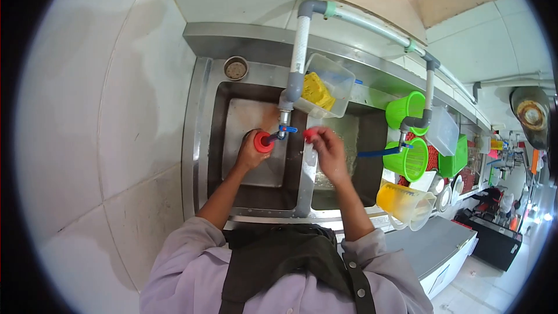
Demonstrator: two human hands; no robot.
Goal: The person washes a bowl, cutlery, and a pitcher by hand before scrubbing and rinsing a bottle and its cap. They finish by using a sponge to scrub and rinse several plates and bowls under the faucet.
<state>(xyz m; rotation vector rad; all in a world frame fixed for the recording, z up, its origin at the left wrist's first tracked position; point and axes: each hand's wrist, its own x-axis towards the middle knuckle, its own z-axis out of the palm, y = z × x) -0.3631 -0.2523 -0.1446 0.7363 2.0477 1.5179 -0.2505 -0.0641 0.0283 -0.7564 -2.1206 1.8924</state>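
Observation:
My left hand (251, 152) is wrapped round a red container (263, 143) with a round top, over the left sink basin (256, 177). Its lower part is hidden by the hand and the viewing angle. The short dark-blue hose end of the near tap (284, 129) reaches to the container's top; whether water runs cannot be made out. My right hand (329, 154) pinches a small red piece that looks like a cap (311, 134), above the divider between the basins and slightly blurred.
Right of the divider, a second basin (372, 139) holds water. A clear plastic tub (343, 84) with yellow cloth (317, 91) sits behind. Green baskets (407, 160), a second tap with blue hose (379, 153) and a yellowish jug (395, 197) stand right. A small metal bowl (236, 68) is back left.

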